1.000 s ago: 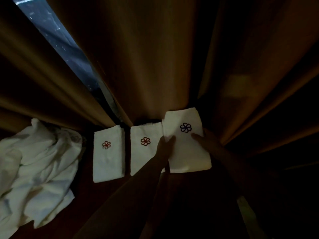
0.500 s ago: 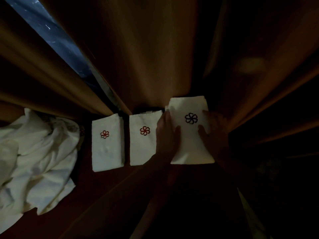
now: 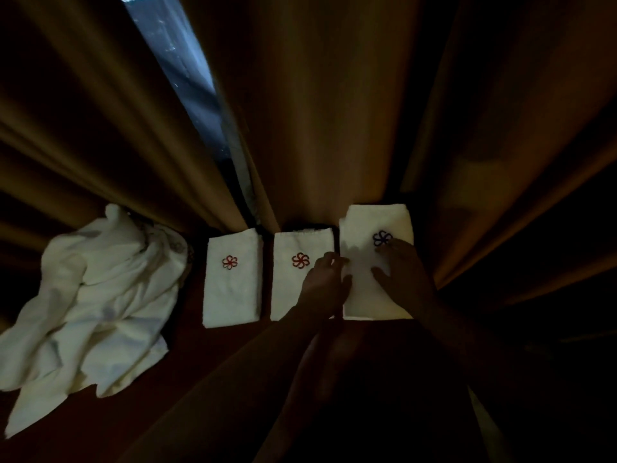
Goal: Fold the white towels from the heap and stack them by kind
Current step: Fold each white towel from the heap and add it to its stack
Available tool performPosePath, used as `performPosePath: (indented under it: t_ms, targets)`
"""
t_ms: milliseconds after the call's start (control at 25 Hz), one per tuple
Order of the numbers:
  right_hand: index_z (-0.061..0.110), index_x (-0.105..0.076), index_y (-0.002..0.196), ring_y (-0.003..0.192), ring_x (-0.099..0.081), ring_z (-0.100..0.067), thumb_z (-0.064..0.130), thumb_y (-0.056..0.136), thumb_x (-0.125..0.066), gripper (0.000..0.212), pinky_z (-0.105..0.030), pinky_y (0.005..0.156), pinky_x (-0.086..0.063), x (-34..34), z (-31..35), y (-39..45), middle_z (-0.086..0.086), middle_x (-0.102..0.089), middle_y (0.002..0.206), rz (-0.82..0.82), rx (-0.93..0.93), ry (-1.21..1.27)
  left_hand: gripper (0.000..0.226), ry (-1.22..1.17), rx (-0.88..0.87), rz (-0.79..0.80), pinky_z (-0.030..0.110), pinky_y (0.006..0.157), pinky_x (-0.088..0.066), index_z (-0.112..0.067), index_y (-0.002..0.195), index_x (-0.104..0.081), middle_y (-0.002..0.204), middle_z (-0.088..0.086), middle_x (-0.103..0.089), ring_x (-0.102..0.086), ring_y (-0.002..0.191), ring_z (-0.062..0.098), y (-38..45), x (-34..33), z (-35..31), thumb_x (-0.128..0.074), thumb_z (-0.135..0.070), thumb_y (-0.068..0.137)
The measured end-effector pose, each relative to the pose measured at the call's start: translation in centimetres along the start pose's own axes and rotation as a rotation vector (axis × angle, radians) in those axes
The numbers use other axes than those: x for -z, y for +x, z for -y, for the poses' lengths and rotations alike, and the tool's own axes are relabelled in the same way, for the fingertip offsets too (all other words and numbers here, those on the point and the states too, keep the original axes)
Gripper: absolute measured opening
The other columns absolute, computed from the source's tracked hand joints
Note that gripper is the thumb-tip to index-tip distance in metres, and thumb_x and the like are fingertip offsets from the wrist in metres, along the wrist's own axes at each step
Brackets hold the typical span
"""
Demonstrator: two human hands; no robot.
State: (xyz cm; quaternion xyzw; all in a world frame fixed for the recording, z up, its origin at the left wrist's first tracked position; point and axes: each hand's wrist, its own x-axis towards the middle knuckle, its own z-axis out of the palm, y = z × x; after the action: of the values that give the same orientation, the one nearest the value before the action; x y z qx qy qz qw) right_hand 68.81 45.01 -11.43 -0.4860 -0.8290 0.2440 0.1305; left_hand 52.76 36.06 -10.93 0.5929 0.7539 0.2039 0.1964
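Three folded white towels lie in a row on a dark surface. The left folded towel (image 3: 232, 289) and the middle folded towel (image 3: 297, 285) each carry a red flower emblem. The right folded towel (image 3: 370, 295) bears a dark blue flower emblem. My left hand (image 3: 325, 282) rests on the left edge of the blue-emblem towel, overlapping the middle towel. Fingers spread, my right hand (image 3: 400, 275) lies flat on top of that towel just below its emblem. A rumpled heap of white towels (image 3: 93, 302) sits at the far left.
Brown curtains (image 3: 334, 111) hang right behind the towels, with a narrow gap of window (image 3: 180, 61) between them. The scene is dim, and the dark surface (image 3: 187, 362) extends toward me in front of the row.
The blue-emblem towel has been set down to the right of the middle towel. My right hand has slid onto its top, and my left hand stays at its left edge.
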Motion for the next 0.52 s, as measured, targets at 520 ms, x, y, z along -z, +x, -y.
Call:
performPosePath:
  t_ms: [520]
  targets:
    - [0.019,-0.066,0.089,0.089,-0.057,-0.014,0.029,0.091,-0.06,0.012,-0.031,0.078,-0.044,-7.7,26.6,-8.8,0.001,-0.063,0.092,0.253,0.286,0.226,0.027,0.092,0.241,-0.289,0.034,0.083,-0.046,-0.017,0.116,-0.059,0.114,0.004,-0.056,-0.055,0.109,0.022,-20.8,16.8,17.0,-0.051,-0.028,0.093]
